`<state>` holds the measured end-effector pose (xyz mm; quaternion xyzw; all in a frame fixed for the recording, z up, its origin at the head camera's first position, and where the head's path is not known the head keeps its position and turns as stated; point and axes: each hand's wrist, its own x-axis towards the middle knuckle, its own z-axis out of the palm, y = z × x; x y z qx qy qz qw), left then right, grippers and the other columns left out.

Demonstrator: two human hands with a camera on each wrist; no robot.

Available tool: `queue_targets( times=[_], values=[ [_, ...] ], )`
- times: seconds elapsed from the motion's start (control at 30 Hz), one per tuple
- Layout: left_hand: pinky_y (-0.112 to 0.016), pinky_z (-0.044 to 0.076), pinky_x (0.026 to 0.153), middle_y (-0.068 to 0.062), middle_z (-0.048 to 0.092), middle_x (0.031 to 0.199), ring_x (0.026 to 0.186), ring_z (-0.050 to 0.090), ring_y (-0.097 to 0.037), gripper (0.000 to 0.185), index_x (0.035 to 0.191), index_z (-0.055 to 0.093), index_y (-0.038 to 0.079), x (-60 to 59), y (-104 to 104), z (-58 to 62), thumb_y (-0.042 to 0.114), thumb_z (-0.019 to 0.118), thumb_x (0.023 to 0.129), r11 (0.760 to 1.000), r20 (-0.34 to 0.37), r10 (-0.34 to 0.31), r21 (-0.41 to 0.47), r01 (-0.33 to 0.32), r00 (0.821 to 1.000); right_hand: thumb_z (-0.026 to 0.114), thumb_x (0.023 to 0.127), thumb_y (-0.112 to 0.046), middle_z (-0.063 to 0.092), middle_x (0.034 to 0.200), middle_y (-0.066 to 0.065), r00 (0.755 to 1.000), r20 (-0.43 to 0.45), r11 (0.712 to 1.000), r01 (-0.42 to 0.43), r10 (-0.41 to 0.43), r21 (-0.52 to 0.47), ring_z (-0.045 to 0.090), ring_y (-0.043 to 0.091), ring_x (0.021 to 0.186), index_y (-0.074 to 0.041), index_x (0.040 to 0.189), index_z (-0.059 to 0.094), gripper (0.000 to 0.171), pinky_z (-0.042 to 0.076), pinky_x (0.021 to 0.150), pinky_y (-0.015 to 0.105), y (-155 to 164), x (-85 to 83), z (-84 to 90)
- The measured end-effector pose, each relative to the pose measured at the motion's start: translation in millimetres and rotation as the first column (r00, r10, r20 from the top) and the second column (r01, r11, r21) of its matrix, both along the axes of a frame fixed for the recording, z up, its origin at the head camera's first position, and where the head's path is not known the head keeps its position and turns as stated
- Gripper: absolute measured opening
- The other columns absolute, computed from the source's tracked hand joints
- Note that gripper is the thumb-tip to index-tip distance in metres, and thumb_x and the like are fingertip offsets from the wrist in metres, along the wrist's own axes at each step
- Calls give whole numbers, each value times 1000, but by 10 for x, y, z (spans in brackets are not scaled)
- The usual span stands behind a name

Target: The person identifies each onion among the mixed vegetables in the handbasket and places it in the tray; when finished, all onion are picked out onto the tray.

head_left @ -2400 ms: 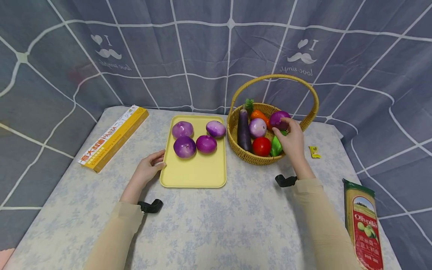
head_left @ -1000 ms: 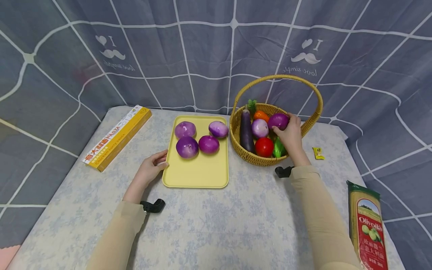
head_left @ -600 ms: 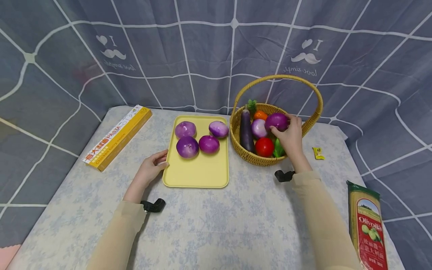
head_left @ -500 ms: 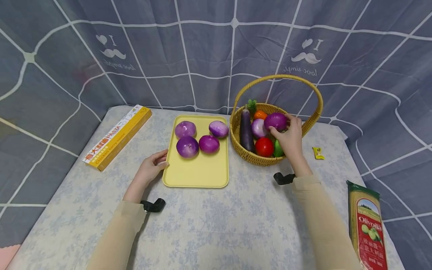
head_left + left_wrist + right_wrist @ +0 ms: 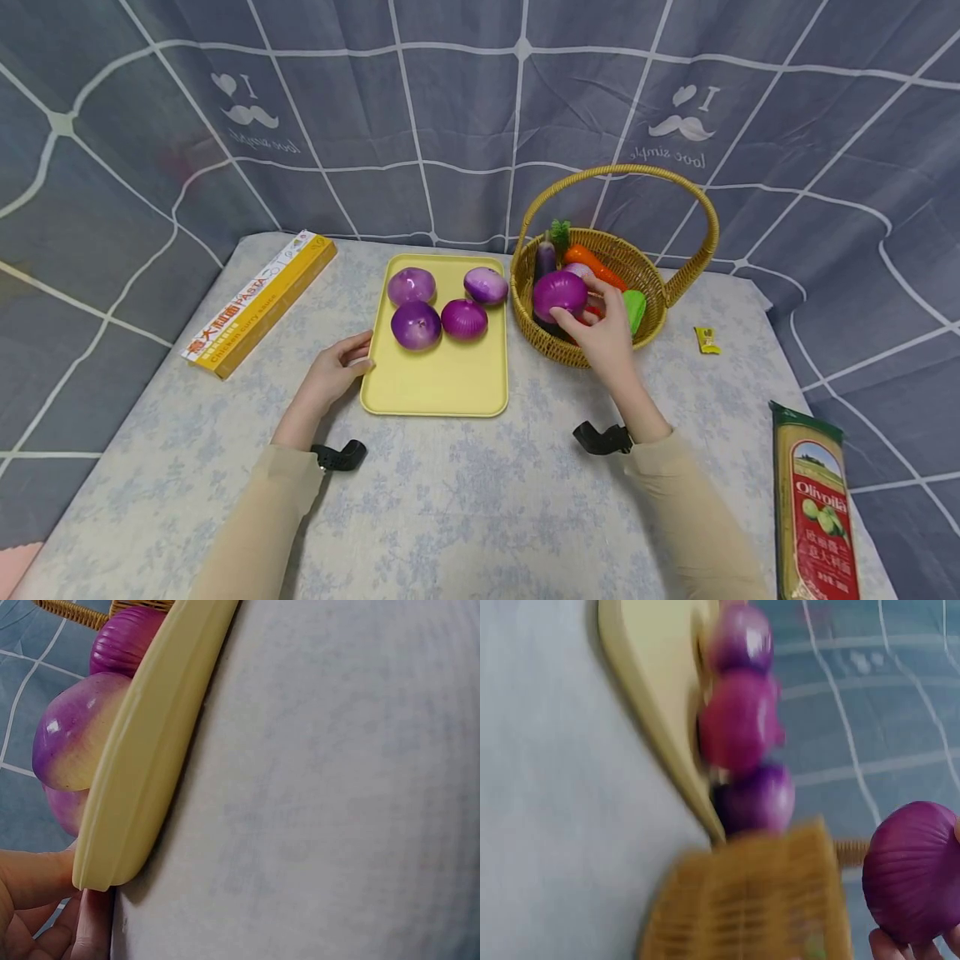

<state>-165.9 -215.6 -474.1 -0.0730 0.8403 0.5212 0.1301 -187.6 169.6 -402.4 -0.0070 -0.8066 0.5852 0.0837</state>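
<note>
The right hand (image 5: 600,333) is gripping with curled fingers, forearm extending forward. The left hand (image 5: 333,379) is resting low, fingers (image 5: 30,877) loosely curled, thumb pressing inward.

beige long sleeves (image 5: 247,533); black wrist-worn cameras (image 5: 339,456) on both arms.

The purple onion (image 5: 558,295) looks like glossy ribbed plastic, the tray (image 5: 442,383) is smooth matt plastic, the basket (image 5: 570,350) is rough woven wicker, and the tablecloth (image 5: 480,500) is soft cloth.
</note>
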Motion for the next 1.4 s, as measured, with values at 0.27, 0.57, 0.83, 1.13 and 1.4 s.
queue_targets(
  times=[0.27,0.57,0.83,1.13,1.4],
  values=[
    [-36,47,108,-19,49,147,135,47,-31,58,153,35,9,7,-4,6,8,56,100,1000,3,3,20,-3,1000,82,82,-18,46,130,13,979,50,980,-194,196,-29,55,26,124,-5,142,46,71,51,104,38,-418,201,-59],
    [-44,42,112,-20,48,147,136,46,-33,58,154,34,8,-1,15,17,7,55,100,1000,10,14,12,-14,1000,85,78,-19,50,127,13,945,125,951,-307,302,23,55,30,120,-6,137,53,69,53,101,40,-818,363,-264],
    [-34,47,107,-19,48,148,136,46,-31,58,154,34,9,2,-2,8,7,55,100,1000,12,7,29,-7,1000,85,77,-27,51,128,10,902,197,915,-401,384,48,58,26,115,-7,137,52,71,54,98,37,-1135,460,-464],
    [-43,42,112,-21,48,147,136,46,-33,57,154,34,8,6,-2,7,6,54,100,1000,-3,8,27,-8,1000,85,77,-34,52,129,10,874,271,891,-443,404,100,59,27,113,-10,137,53,72,53,96,40,-1376,450,-477],
    [-45,39,114,-21,48,147,137,44,-33,57,154,33,9,7,-4,-8,8,54,101,999,5,7,31,-7,1000,84,78,-35,54,132,8,868,305,888,-444,391,124,57,27,116,-11,137,53,71,52,97,41,-1472,427,-504]
  ],
)
